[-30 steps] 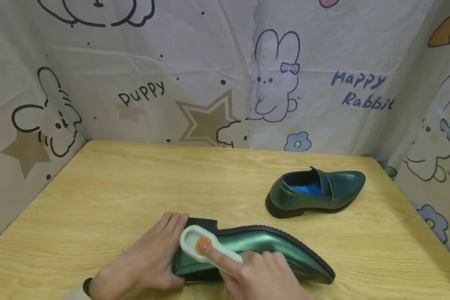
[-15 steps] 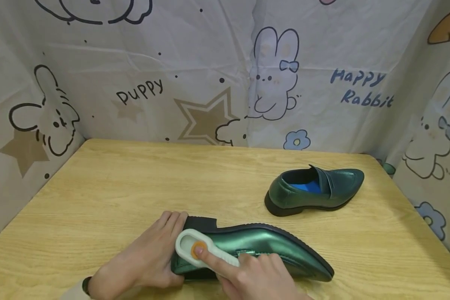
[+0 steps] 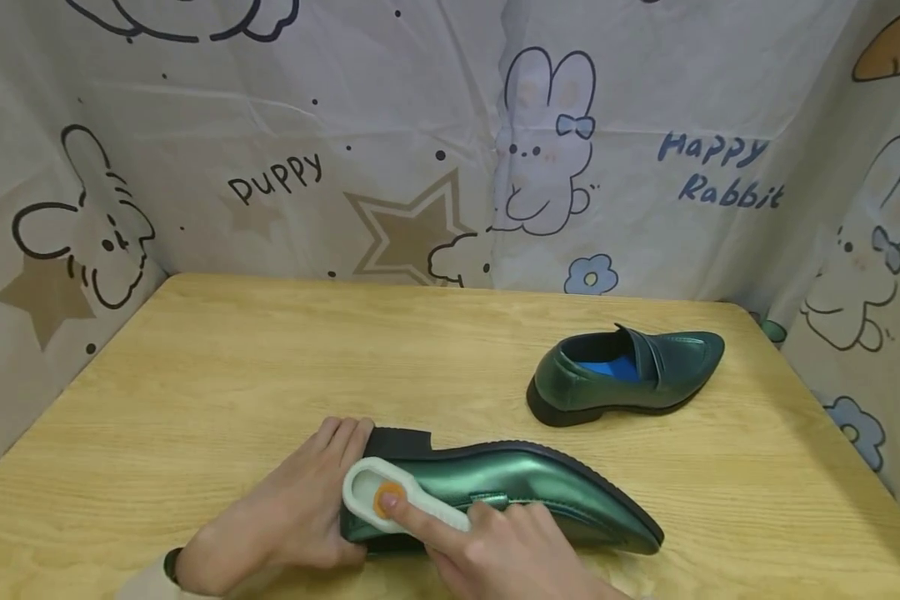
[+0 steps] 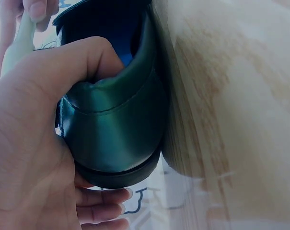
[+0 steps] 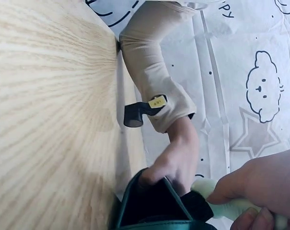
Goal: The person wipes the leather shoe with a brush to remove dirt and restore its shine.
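Note:
A glossy green loafer (image 3: 525, 475) lies on its side near the front of the table, black sole facing away and toe to the right. My left hand (image 3: 292, 504) grips its heel; in the left wrist view the thumb hooks inside the opening and the fingers (image 4: 104, 211) reach around the black heel block. My right hand (image 3: 506, 542) holds the handle of a pale green brush (image 3: 362, 479), index finger on its orange button (image 3: 382, 498). The brush head lies against the shoe's side near the heel. Black bristles (image 5: 198, 205) show under it in the right wrist view.
A matching green loafer (image 3: 630, 375) with a blue insole stands upright farther back on the right. The wood-grain table (image 3: 307, 350) meets printed cloth walls (image 3: 390, 117) at the back and both sides.
The brush has slid slightly left along the shoe's side toward the heel, with my right hand moving along. My left hand keeps its hold on the heel. The head view has tilted down slightly.

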A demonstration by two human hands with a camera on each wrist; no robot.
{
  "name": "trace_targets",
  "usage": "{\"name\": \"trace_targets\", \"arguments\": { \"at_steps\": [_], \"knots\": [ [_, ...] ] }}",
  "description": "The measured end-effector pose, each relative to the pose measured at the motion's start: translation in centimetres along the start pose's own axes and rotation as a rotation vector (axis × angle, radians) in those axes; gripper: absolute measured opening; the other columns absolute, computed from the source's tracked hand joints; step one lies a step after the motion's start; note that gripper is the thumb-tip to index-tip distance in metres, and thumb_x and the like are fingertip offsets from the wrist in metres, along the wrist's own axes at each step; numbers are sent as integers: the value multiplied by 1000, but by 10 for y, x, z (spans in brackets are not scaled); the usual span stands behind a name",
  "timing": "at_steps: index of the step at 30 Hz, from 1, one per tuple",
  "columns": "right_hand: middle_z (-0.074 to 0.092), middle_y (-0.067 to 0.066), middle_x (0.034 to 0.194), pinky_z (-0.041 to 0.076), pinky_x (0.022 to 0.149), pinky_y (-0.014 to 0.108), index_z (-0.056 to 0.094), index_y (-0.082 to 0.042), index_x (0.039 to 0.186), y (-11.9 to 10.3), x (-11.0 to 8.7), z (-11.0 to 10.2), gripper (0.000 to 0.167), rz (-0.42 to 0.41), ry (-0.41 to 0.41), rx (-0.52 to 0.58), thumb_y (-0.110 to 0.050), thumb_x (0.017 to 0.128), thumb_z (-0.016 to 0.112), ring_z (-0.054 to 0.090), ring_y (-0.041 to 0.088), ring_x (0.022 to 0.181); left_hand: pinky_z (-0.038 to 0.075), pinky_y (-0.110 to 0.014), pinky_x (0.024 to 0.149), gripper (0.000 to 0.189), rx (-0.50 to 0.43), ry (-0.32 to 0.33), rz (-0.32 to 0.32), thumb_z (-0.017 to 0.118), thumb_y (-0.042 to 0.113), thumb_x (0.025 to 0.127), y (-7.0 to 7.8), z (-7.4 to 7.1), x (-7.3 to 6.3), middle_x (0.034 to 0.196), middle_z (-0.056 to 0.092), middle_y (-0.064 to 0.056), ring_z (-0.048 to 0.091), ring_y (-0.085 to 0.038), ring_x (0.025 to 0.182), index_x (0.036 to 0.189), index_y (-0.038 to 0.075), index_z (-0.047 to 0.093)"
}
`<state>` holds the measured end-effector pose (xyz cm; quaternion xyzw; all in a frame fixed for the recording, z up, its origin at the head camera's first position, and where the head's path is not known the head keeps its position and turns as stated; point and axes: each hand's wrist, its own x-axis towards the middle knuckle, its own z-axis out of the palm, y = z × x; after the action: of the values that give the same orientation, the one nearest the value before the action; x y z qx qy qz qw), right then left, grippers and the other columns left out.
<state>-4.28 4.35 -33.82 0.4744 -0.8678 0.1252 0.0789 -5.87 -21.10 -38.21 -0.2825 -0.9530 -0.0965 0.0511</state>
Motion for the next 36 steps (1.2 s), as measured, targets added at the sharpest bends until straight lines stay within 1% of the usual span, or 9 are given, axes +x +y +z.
{"name": "trace_targets", "arguments": {
  "at_steps": [2, 6, 10, 15, 19, 24, 29, 32, 36],
  "knots": [
    [15, -13, 53, 7, 37, 13, 43, -39, 144, 0, 0, 3, 62, -48, 56, -23, -29, 88, 69, 8, -1, 43, 43, -43, 93, 112, 8, 15, 17, 82, 54, 52, -1, 0, 0, 119, 49, -14, 45, -27, 106, 133, -10, 38],
    [13, -14, 54, 5, 39, 12, 44, -39, 143, 0, 0, 4, 64, -85, 80, -35, -28, 86, 70, 5, -2, 43, 43, -40, 91, 111, 31, 44, 44, 82, 57, 54, -1, 0, 1, 116, 50, -13, 46, -26, 104, 131, -11, 39],
    [14, -14, 54, 6, 38, 13, 40, -39, 145, 3, 1, 0, 67, -57, 54, -36, -28, 86, 69, 7, -1, 43, 43, -41, 92, 112, 13, 35, 22, 83, 53, 50, -2, 0, 2, 116, 49, -12, 45, -26, 105, 132, -10, 38],
    [21, -13, 54, 13, 36, 15, 33, -42, 148, 7, 3, -8, 65, 51, -57, 33, -29, 92, 63, 14, 0, 42, 44, -40, 94, 110, 12, -6, -13, 81, 52, 48, -1, -1, 3, 118, 49, -11, 44, -23, 106, 132, -5, 39],
    [25, -11, 55, 14, 36, 15, 31, -42, 149, 9, 3, -8, 65, 106, -79, 68, -28, 94, 61, 18, 1, 42, 44, -39, 94, 108, 28, -10, -14, 80, 53, 48, 0, 0, 3, 117, 49, -10, 43, -22, 104, 131, -2, 39],
    [23, -11, 54, 11, 37, 15, 31, -40, 149, 5, 2, 0, 66, 50, -36, 20, -29, 92, 63, 14, 2, 41, 44, -41, 95, 110, 19, 0, -7, 81, 53, 50, -1, 0, 0, 119, 49, -12, 43, -23, 106, 133, -6, 39],
    [16, -12, 53, 5, 38, 14, 35, -42, 147, -4, -2, 6, 70, -28, 33, -112, -32, 86, 68, 5, 0, 44, 44, -42, 91, 110, 31, 56, 42, 82, 52, 52, -3, 2, -1, 116, 49, -11, 44, -25, 103, 131, -10, 39],
    [16, -12, 53, 6, 38, 15, 33, -43, 147, -3, -2, 3, 70, -1, 22, -106, -32, 87, 67, 6, 0, 43, 44, -42, 91, 111, 44, 55, 44, 81, 53, 51, -3, 2, -1, 116, 50, -12, 45, -25, 103, 131, -10, 39],
    [21, -12, 53, 9, 37, 15, 31, -43, 149, 4, 0, -5, 68, 85, -26, -38, -31, 91, 64, 13, 1, 41, 44, -41, 94, 113, 40, 11, 1, 80, 54, 49, -1, 2, 1, 117, 50, -13, 44, -25, 105, 133, -9, 39]
  ]
}}
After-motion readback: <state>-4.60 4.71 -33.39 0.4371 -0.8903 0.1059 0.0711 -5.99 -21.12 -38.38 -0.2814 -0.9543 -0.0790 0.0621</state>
